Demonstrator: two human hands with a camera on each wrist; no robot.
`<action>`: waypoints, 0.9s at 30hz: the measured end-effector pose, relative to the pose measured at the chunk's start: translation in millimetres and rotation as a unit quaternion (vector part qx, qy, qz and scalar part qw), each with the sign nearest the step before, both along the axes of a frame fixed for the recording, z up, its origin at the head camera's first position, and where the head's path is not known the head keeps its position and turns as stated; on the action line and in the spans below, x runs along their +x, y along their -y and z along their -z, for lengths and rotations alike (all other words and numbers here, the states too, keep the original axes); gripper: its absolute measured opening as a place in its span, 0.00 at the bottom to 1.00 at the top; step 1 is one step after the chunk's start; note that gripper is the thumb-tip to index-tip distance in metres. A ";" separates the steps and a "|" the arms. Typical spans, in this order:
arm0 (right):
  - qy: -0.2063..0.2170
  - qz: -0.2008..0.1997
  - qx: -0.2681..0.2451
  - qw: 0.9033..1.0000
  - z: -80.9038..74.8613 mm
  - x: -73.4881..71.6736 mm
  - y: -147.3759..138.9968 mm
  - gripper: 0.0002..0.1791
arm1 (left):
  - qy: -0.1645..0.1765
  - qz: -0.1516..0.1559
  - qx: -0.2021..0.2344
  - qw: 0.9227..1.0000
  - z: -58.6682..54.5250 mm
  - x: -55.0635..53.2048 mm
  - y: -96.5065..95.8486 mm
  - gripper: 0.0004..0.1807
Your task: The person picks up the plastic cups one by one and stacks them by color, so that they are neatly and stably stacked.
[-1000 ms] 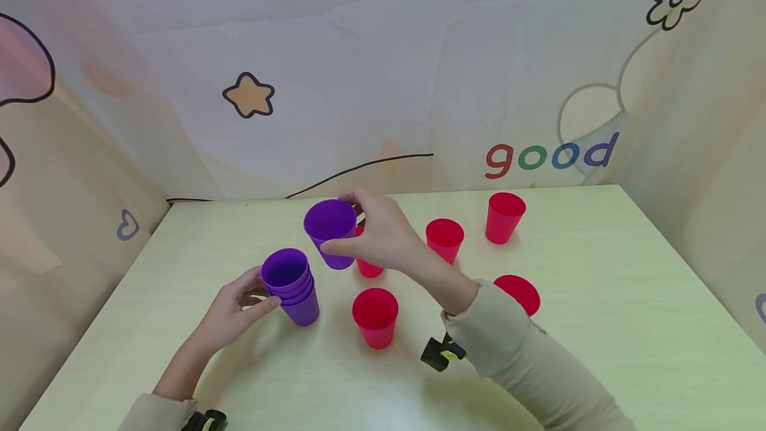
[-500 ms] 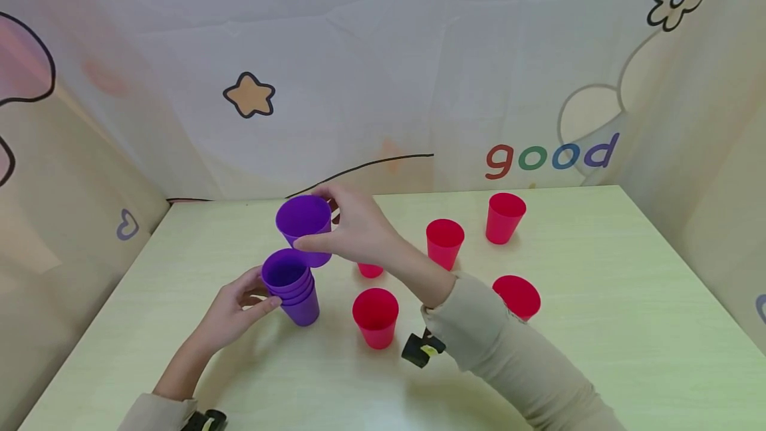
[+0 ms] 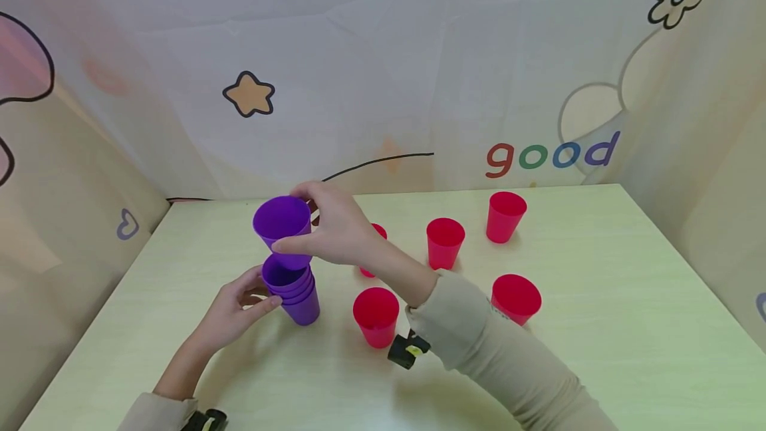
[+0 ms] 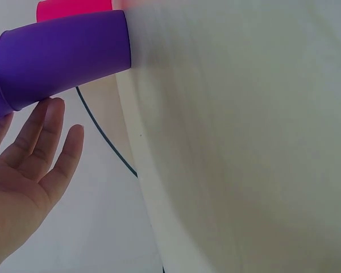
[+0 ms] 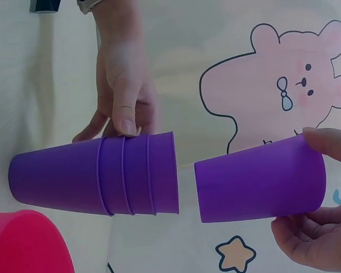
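Observation:
In the head view a stack of nested purple cups [image 3: 302, 308] stands upright on the table, left of centre. My left hand [image 3: 230, 314] holds the stack from its left side, thumb in front and fingers behind. In the left wrist view its fingers [image 4: 55, 116] meet the side of the purple cups [image 4: 68, 54]. Above the stack my right hand [image 3: 341, 228] grips a single purple cup [image 3: 281, 218] near its rim, mouth up. The right wrist view has a small gap between the base of this held cup [image 5: 256, 185] and the top rim of the stack [image 5: 165, 173].
Several red cups stand mouth up on the pale table [image 3: 598, 324]: a near red cup [image 3: 376, 318], one red cup [image 3: 372, 271] partly behind my right hand, others [image 3: 445, 245] toward the right. A printed curtain [image 3: 383, 72] rises behind the table.
My right hand has carried the single purple cup leftward, from beside the stack to just over it. The left hand and the stack have stayed in place.

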State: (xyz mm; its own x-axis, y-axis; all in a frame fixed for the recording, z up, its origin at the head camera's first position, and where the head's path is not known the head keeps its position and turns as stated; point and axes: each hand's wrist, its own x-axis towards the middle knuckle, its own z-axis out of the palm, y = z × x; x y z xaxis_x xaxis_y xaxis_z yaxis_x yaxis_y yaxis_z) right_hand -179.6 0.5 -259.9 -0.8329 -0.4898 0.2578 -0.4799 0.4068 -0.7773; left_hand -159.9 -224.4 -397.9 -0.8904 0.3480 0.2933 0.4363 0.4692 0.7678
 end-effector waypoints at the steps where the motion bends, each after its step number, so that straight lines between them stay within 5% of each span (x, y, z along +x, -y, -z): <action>1: -0.001 -0.001 0.001 1.000 0.2 0.0 1.0 0.30 | 0.002 -0.001 0.000 1.000 0.5 -0.4 0.2 0.26; 27: 0.010 -0.019 0.012 1.000 25.0 -3.5 13.9 0.28 | 0.011 -0.002 -0.010 1.000 3.5 -0.6 2.8 0.26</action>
State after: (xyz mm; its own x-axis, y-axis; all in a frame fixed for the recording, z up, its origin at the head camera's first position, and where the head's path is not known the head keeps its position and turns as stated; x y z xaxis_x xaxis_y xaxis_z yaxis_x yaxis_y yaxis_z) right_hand -183.1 -13.4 -284.9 -0.8180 -0.5272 0.2301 -0.4805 0.4063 -0.7772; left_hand -160.6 -227.3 -401.5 -0.8977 0.3509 0.2664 0.4177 0.4859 0.7677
